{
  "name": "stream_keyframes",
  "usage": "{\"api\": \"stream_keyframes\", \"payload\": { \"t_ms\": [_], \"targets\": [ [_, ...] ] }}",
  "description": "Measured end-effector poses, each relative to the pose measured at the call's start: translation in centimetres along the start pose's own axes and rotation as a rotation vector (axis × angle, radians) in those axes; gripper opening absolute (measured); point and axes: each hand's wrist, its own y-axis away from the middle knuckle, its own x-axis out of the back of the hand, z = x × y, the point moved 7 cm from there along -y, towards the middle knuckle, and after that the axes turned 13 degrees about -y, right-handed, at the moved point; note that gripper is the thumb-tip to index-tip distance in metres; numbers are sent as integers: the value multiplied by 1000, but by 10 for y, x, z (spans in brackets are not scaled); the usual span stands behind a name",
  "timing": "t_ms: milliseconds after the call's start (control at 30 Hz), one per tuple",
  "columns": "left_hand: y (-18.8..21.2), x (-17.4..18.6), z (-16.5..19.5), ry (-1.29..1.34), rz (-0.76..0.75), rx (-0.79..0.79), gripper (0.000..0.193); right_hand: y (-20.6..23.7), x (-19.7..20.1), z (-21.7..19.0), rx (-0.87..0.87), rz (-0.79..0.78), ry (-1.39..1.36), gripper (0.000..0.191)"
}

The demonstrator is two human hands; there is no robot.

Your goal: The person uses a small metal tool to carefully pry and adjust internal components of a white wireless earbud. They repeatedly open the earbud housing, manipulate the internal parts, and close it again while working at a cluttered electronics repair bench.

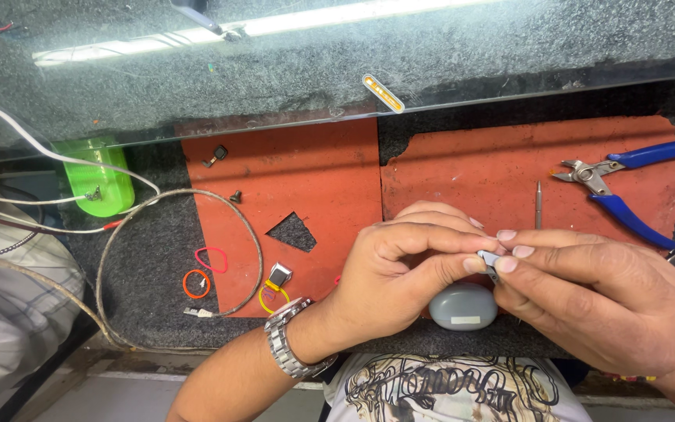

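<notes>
Two hands meet over the bench edge, pinching one tiny metal part (489,259) between their fingertips. Starting at 9 o'clock, a green plastic container (97,177) sits with white cables (56,156) running over it; what lies inside cannot be made out. At 7 o'clock of the left red mat (291,187) lie a pink rubber band (212,259), an orange one (196,284) and a small metal clip (278,275) on a yellow ring. The left hand (400,270), wristwatch (291,348) on, closes thumb and forefinger on the part. Just below, at 6 o'clock, rests a closed grey oval case (462,305). The right hand (595,301) grips the same part from 3 o'clock. Blue-handled pliers (626,184) lie at 2 o'clock.
</notes>
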Motion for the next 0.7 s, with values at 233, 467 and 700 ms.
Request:
{"api": "stream_keyframes", "payload": {
  "t_ms": [233, 467, 700],
  "targets": [
    [0, -1, -1, -34, -7, -3, 11, -2, 1, 1, -65, 94, -25, 26],
    [3, -5, -7, 73, -70, 60, 13, 2, 8, 21, -308, 154, -181, 16],
    [4, -8, -10, 184, -122, 102, 13, 7, 7, 35, -444, 126, -299, 16]
  ]
}}
